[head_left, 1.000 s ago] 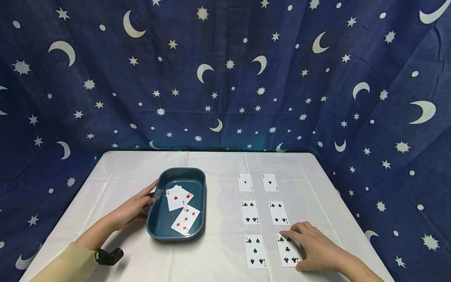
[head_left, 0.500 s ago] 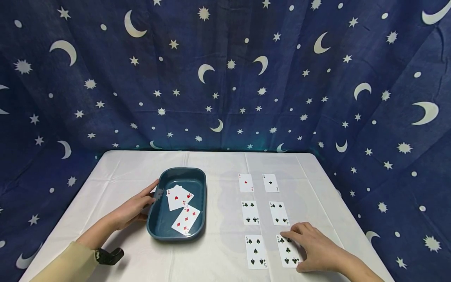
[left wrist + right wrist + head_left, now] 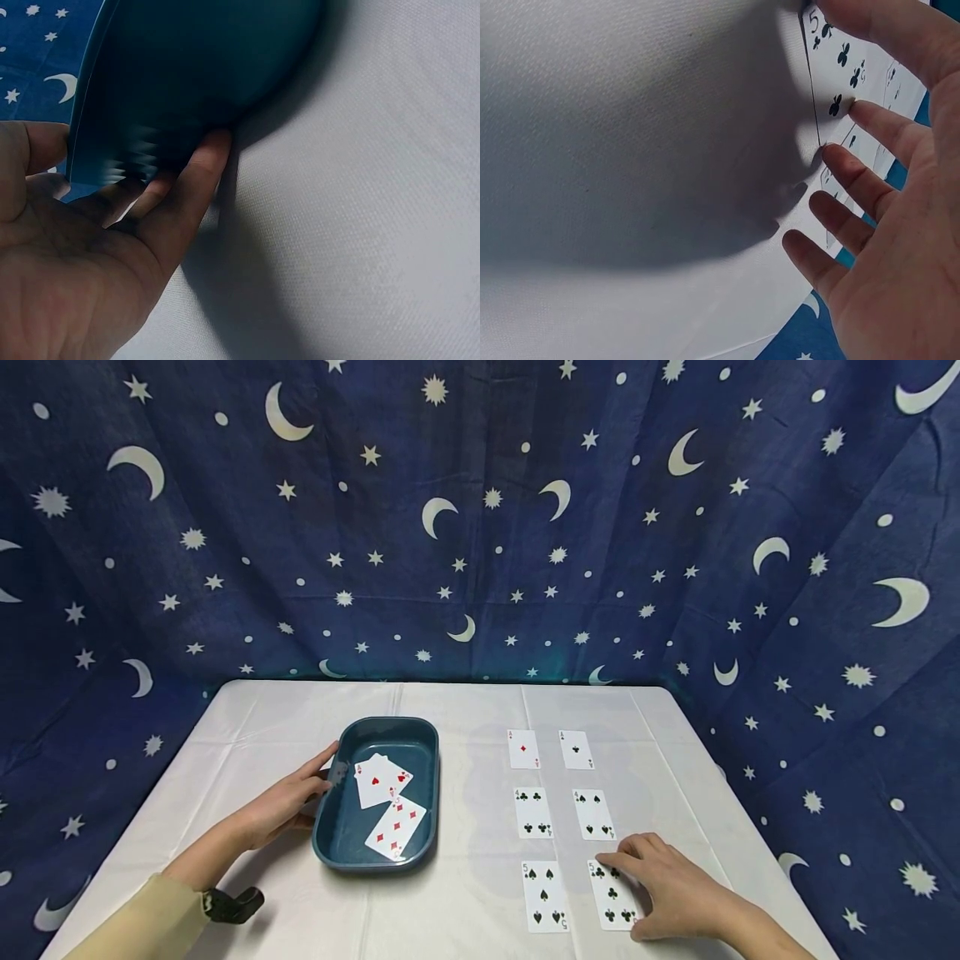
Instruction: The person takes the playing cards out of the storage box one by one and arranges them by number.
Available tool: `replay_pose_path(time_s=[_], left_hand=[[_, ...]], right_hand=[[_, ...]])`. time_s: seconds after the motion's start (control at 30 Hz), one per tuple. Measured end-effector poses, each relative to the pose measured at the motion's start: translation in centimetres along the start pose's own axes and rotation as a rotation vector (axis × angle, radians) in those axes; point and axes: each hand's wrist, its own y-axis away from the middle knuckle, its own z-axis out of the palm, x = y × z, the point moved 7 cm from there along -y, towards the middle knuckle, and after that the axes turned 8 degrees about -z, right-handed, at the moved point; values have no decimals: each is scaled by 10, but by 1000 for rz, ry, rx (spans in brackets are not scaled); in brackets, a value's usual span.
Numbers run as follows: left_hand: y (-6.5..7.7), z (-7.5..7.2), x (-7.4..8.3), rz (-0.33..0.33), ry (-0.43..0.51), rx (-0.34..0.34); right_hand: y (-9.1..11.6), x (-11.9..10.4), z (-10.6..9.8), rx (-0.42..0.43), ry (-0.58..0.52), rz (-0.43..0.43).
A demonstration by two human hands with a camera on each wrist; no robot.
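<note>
Five of clubs (image 3: 609, 902): lay face up at 5 o'clock in the head view, partly under a hand; its long axis ran from just before 12 to just before 6, one printed 5 at its 11 o'clock corner.
Right hand (image 3: 667, 889): came in from 4 o'clock, digits spread, fingertips at the card's far end and thumb at its near end; whether they pinched it, I could not tell.
Tray (image 3: 337, 837): stood at 7 o'clock, long axis close to 12–6, with red-suited cards (image 3: 395, 829) inside.
Left hand (image 3: 273, 810): had its fingers spread against the tray's outer wall, at the tray's 9 o'clock.
Neighbours: five of spades (image 3: 546, 900) at the clubs card's 9 o'clock, four of spades (image 3: 595, 814) near its 12.
Table (image 3: 472, 893): was covered in white, lightly creased, its far corners rounded.
Curtain (image 3: 480, 535): hung dark blue from 9 through 12 to 3, printed with pale moons, stars and dots.
</note>
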Motion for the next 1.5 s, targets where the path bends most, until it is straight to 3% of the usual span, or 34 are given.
replay_pose_path(time_s=[0.27,0.67,0.87,1.03,1.23,1.5], left_hand=[[1,0,1,8,10,-7],[0,0,0,6,12,-4],[1,0,0,1,1,9],[1,0,-1,0,-2,4],[0,0,-2,-13,-14,24],[0,-1,-1,-9,-16,38]], right_hand=[[1,1,-4,2,7,25],[-17,3,-36,93,27,49],[-51,-9,-52,162,35,10],[-88,-29,-69,195,41,-77],[-138,-58,-83,189,39,-191],[-193,-81,-92,192,35,-274]])
